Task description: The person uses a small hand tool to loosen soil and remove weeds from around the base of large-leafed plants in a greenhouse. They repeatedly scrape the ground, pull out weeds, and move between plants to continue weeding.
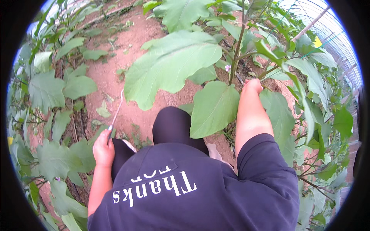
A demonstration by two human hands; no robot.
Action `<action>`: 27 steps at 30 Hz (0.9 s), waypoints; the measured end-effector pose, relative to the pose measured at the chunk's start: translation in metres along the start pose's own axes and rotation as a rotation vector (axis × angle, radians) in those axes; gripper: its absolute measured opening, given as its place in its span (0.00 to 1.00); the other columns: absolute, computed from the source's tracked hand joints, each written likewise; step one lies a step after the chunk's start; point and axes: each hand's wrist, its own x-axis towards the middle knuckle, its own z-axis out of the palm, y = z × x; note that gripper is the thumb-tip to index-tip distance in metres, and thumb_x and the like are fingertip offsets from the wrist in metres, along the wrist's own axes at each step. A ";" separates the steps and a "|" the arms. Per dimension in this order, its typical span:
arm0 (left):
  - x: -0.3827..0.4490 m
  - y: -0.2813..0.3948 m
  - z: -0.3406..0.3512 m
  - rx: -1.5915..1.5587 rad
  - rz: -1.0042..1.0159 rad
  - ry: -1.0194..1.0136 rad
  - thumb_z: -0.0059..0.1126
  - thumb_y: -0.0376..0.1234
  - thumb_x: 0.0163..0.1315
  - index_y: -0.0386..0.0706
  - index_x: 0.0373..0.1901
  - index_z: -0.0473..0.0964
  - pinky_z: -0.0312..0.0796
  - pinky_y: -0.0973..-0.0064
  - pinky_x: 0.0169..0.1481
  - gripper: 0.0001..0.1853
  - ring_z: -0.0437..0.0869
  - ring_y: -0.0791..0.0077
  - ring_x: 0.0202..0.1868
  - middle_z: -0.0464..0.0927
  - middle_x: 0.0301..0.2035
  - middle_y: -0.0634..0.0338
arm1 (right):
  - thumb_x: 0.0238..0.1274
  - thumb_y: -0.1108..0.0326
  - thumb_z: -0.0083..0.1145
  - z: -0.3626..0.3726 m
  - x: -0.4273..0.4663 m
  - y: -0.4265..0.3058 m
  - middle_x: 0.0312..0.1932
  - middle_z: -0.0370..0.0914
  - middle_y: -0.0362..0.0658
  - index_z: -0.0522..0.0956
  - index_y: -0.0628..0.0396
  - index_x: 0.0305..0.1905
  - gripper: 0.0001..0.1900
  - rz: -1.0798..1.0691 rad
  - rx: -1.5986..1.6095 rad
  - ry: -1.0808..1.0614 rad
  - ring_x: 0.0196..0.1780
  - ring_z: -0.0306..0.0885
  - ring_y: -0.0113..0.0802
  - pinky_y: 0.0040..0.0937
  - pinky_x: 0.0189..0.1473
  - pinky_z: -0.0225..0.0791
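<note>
My left hand is closed around the dark handle of a hand tool, whose thin, pale shaft points up and bends slightly at the tip. On the right, my right hand reaches low into an eggplant plant, beside its main stem and at the lower end of a side branch. Its fingers are mostly turned away, so their grip is hidden. A broad eggplant leaf hangs before me, and another leaf lies left of my right forearm. A small purple flower shows near the stem.
Rows of eggplant plants stand at the left and right, with a reddish soil path between them. Cut or fallen leaves lie on the soil. Green strings, a slanted pole and the greenhouse frame are at upper right.
</note>
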 end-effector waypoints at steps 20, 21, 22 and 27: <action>-0.009 0.002 -0.007 0.015 -0.021 0.036 0.58 0.23 0.54 0.43 0.47 0.79 0.74 0.63 0.56 0.17 0.83 0.54 0.50 0.81 0.48 0.49 | 0.61 0.73 0.46 0.011 0.035 0.012 0.30 0.78 0.49 0.71 0.62 0.49 0.12 0.240 0.195 0.227 0.26 0.78 0.38 0.30 0.24 0.68; -0.009 0.002 -0.008 0.010 -0.026 0.042 0.58 0.23 0.54 0.43 0.47 0.79 0.74 0.63 0.56 0.17 0.83 0.54 0.50 0.81 0.48 0.49 | 0.61 0.74 0.46 0.012 0.032 0.014 0.29 0.78 0.49 0.71 0.61 0.49 0.12 0.236 0.153 0.201 0.26 0.77 0.38 0.31 0.24 0.68; -0.010 0.002 -0.009 0.005 -0.030 0.047 0.58 0.23 0.54 0.43 0.47 0.79 0.74 0.63 0.56 0.17 0.83 0.54 0.50 0.81 0.48 0.49 | 0.61 0.74 0.46 0.012 0.028 0.017 0.29 0.77 0.49 0.71 0.61 0.49 0.12 0.232 0.111 0.177 0.26 0.77 0.38 0.31 0.24 0.68; -0.013 0.003 -0.011 0.017 -0.032 0.060 0.58 0.23 0.54 0.43 0.46 0.78 0.74 0.63 0.56 0.16 0.83 0.54 0.49 0.81 0.48 0.50 | 0.61 0.74 0.46 0.004 0.030 0.037 0.28 0.76 0.49 0.70 0.61 0.49 0.12 0.250 -0.068 0.062 0.24 0.75 0.38 0.33 0.25 0.68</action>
